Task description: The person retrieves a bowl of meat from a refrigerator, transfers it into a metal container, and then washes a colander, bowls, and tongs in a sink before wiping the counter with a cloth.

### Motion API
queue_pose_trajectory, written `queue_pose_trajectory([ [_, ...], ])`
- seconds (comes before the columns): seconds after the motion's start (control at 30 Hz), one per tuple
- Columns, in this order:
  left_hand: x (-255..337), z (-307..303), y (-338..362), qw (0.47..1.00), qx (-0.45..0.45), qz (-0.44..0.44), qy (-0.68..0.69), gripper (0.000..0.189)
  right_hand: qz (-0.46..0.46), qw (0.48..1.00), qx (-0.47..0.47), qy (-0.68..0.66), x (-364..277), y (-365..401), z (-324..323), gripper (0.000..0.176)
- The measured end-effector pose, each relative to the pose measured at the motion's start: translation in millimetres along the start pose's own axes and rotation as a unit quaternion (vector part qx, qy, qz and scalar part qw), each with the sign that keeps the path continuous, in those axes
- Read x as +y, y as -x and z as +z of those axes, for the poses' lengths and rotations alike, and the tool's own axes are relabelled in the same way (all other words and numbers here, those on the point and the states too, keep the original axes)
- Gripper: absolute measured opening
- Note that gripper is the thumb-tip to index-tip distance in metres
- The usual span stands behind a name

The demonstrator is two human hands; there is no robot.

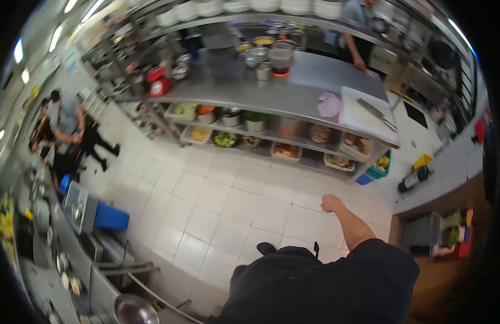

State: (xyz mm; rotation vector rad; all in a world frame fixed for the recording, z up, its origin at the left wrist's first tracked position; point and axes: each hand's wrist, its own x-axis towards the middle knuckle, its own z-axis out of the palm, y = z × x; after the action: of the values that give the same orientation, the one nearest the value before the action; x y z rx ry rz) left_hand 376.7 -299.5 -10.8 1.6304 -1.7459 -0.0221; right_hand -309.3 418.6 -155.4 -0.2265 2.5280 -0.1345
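hanging over white tiled floor (217,205), right hand (331,203) curled in fist, gripping nothing; bare forearm runs back to black sleeve (369,264) at near edge. left hand out of view. steel counter (293,92) far ahead, well apart from hand. on its right end white cutting board (352,117), knife (371,109) lying on it, pink cloth (329,105) just left of board. food tubs (224,139) on shelf below. co-worker (63,116) far left.
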Motion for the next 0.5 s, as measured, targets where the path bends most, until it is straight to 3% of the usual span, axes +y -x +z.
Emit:
queue_pose_trajectory([
  [0.07,89.1,77.8,-34.7,0.955,-0.237,-0.002,0.181,0.04,-0.02,0.999,-0.022,-0.019,36.6,0.7,42.7,0.03],
  [0.13,199.9,149.6,-54.7,0.826,-0.46,-0.014,0.327,0.042,-0.026,0.993,-0.104,-0.054,34.7,21.5,47.5,0.034],
  [0.17,258.4,222.2,-51.2,0.823,-0.525,-0.022,0.216,0.047,-0.053,0.991,-0.11,-0.057,34.6,25.2,55.7,0.035],
  [0.2,348.1,242.8,-6.8,0.767,-0.585,-0.049,0.258,0.046,-0.08,0.988,-0.116,-0.059,33.9,27.2,66.1,0.036],
  [0.27,486.0,312.2,70.9,0.675,-0.669,-0.023,0.311,0.05,-0.088,0.985,-0.118,-0.091,28.5,29.4,76.7,0.037],
  [0.37,701.2,372.0,221.6,0.52,-0.779,0.084,0.339,0.051,-0.054,0.985,-0.078,-0.146,25.0,36.5,76.9,0.037],
  [0.4,753.1,407.1,277.2,0.531,-0.766,0.035,0.361,0.049,-0.041,0.98,-0.061,-0.185,26.5,37.2,77.1,0.035],
  [0.47,879.1,372.9,381.5,0.394,-0.838,0.094,0.365,0.048,-0.013,0.971,-0.038,-0.235,32.8,32.9,77.3,0.034],
  [0.5,930.4,362.2,429.6,0.373,-0.844,0.108,0.37,0.048,0.033,0.966,-0.028,-0.254,40.2,31.2,76.6,0.034],
])
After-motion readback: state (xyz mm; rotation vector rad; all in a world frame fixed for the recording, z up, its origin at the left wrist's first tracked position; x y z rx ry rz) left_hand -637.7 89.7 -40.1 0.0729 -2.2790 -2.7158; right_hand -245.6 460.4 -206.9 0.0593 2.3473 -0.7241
